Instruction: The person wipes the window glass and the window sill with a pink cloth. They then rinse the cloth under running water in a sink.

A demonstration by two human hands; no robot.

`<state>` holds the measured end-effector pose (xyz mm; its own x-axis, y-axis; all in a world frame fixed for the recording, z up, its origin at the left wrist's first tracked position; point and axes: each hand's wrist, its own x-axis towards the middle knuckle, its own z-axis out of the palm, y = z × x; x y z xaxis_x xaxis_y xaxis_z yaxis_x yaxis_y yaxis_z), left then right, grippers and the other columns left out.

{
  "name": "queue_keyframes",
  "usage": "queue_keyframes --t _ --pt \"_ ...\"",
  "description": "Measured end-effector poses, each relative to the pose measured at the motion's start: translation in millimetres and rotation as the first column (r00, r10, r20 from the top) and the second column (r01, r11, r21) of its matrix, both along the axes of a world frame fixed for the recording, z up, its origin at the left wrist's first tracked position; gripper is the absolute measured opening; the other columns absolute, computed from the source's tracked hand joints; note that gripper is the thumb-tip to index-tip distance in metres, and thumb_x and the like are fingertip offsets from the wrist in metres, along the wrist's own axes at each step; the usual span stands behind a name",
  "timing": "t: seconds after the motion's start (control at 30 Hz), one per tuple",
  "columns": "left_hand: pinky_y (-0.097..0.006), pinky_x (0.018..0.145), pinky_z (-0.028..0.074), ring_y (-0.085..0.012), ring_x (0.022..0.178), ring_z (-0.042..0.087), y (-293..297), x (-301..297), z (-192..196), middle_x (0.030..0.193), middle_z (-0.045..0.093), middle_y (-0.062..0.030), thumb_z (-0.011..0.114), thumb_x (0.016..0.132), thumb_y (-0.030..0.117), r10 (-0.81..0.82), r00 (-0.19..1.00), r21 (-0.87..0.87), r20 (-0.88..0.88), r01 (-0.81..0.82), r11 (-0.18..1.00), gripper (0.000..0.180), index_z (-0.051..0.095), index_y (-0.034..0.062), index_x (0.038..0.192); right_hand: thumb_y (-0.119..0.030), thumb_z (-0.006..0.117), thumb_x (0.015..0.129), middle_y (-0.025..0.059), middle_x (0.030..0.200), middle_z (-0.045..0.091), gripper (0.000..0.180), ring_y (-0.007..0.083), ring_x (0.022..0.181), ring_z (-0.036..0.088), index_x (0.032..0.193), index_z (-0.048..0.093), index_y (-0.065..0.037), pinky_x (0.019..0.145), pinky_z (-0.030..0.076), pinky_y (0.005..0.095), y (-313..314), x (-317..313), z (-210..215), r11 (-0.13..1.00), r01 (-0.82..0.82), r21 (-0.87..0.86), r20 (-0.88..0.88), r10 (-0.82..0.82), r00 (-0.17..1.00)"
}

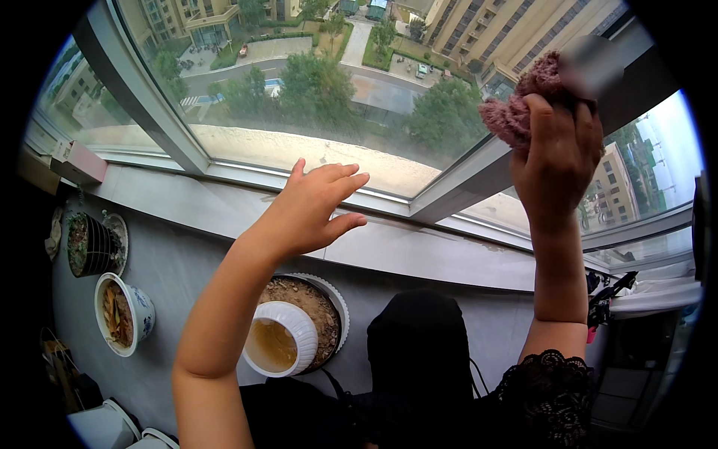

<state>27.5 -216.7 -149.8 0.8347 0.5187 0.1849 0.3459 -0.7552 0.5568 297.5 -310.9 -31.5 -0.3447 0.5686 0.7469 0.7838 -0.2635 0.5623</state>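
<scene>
My right hand (557, 153) is raised high and grips a fluffy pink cloth (520, 105), pressed against the grey window frame bar (479, 176) between two panes. My left hand (314, 202) is open, fingers spread, resting flat on or just off the large window glass (299, 90) near its lower edge. Black lace-edged sleeves show at the bottom right.
A grey sill (419, 254) runs under the window. Below stand a soil-filled pot (314, 303) with a white ribbed bowl (280, 340) on it, a white patterned pot (123, 314), and a dark pot (93, 243) at left. A pink box (78, 161) sits on the left ledge. Clutter fills the right corner.
</scene>
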Motion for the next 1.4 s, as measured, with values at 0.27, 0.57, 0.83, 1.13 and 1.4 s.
queue_keyframes --t 0.27,0.57,0.83,1.13,1.4 --pt "-0.064 0.111 0.019 -0.0287 0.130 0.046 -17 -13 -22 0.136 0.053 -0.0109 0.071 0.085 0.030 0.032 0.995 -0.099 -0.090 -0.041 0.994 0.052 0.055 0.0117 0.131 -0.014 0.053 0.080 0.0085 0.078 0.057 0.009 0.0238 0.087 0.058 0.085 0.059 -0.009 0.108 0.031 0.0369 -7 7 -223 0.872 -0.187 -0.452 -0.239 0.084 0.967" --pt "-0.063 0.112 0.019 -0.0288 0.131 0.045 -16 -27 -26 0.138 0.052 -0.0118 0.069 0.086 0.031 0.072 0.979 -0.126 -0.189 -0.097 0.987 0.052 0.055 0.0108 0.132 -0.024 0.058 0.081 0.0112 0.088 0.063 0.018 0.0274 0.099 0.057 0.090 0.059 -0.009 0.114 0.020 0.0447 -17 17 -290 0.603 -0.104 -0.791 -0.131 -0.001 0.991" --pt "-0.063 0.112 0.018 -0.0282 0.132 0.044 -9 -18 -30 0.137 0.053 -0.0103 0.070 0.085 0.031 0.030 0.975 -0.100 -0.220 -0.053 0.994 0.053 0.055 0.0111 0.132 -0.037 0.066 0.089 0.0080 0.106 0.069 0.028 0.0274 0.110 0.061 0.107 0.062 -0.016 0.116 -0.005 0.0572 -22 47 -40 0.975 -0.216 -0.059 0.045 0.218 0.975" --pt "-0.063 0.111 0.019 -0.0292 0.131 0.045 -11 4 -30 0.137 0.052 -0.0115 0.071 0.084 0.029 -0.029 0.982 -0.158 -0.186 -0.001 0.987 0.052 0.056 0.0102 0.130 -0.015 0.059 0.086 0.0130 0.123 0.060 0.034 0.0332 0.113 0.058 0.120 0.058 -0.011 0.113 0.024 0.0535 -49 55 -236 0.929 -0.205 -0.307 -0.250 0.130 0.960" --pt "-0.061 0.112 0.019 -0.0301 0.132 0.045 -9 -21 -34 0.138 0.052 -0.0126 0.071 0.084 0.029 0.020 0.961 -0.128 -0.274 -0.057 0.990 0.053 0.055 0.0106 0.132 -0.014 0.064 0.083 0.0195 0.133 0.052 0.054 0.0408 0.126 0.045 0.133 0.048 0.000 0.111 0.025 0.0538 -43 43 -219 0.911 -0.278 -0.304 -0.428 0.130 0.894"
